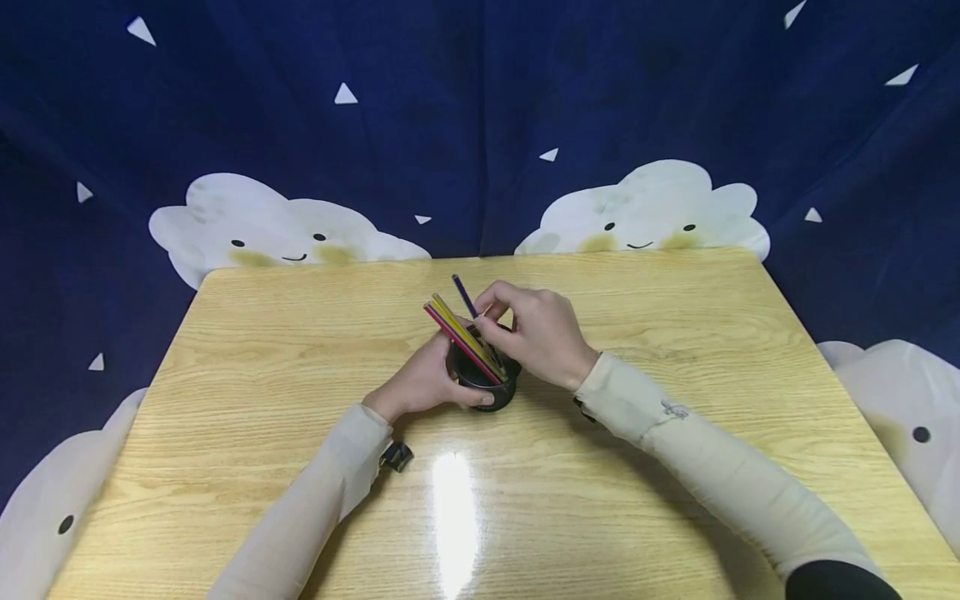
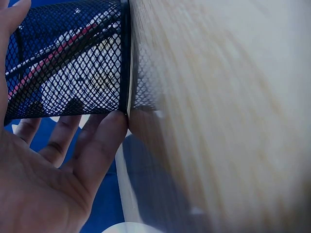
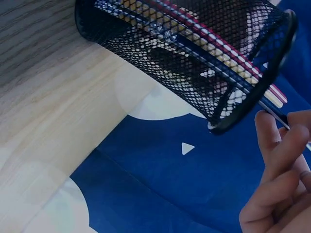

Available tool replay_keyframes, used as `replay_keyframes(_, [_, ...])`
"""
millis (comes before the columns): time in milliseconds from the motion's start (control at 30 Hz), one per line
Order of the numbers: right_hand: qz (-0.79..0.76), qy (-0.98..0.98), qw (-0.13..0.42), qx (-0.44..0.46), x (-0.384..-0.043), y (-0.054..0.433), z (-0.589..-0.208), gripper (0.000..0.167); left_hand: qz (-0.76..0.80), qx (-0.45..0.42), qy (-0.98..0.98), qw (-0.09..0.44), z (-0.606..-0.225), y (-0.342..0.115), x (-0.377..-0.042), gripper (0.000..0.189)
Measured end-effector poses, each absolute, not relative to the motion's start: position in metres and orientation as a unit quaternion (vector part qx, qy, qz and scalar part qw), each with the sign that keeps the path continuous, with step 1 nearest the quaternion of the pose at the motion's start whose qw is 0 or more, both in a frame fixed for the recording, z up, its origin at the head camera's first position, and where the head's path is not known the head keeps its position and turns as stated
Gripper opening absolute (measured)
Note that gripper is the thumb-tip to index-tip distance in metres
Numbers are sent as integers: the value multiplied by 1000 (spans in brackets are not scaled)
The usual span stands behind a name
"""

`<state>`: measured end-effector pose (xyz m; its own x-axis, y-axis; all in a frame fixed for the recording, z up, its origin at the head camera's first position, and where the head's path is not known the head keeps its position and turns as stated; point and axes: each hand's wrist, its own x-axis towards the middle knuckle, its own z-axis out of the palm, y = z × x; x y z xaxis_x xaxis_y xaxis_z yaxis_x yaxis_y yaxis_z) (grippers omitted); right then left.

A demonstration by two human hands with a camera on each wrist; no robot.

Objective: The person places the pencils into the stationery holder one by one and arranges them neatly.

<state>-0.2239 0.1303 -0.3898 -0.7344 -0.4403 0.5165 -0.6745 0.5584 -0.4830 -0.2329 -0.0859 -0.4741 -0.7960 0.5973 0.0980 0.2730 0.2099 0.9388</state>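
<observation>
A black mesh pencil cup (image 1: 498, 398) stands on the wooden table, and my left hand (image 1: 426, 380) grips its side, thumb in front and fingers behind. In the left wrist view the fingers (image 2: 99, 148) curl round the mesh wall close to the tabletop. Several colored pencils (image 1: 459, 333), red and yellow among them, lean leftward out of the cup. My right hand (image 1: 542, 332) is above the rim and pinches a dark blue pencil (image 1: 463, 295). The right wrist view shows this dark pencil (image 3: 274, 112) between finger and thumb, its lower part still inside the mesh.
The wooden table (image 1: 285, 350) has a bright glare spot near its front. Behind it hangs a dark blue curtain (image 1: 420, 108) with white triangles and smiling clouds. A small black strap piece (image 1: 397, 456) shows at the left cuff.
</observation>
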Motion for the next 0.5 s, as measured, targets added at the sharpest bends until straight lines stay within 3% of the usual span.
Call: replay_keyframes(500, [292, -895, 137, 309, -230, 123, -397, 10, 568, 284, 754, 168, -475, -88, -233, 95])
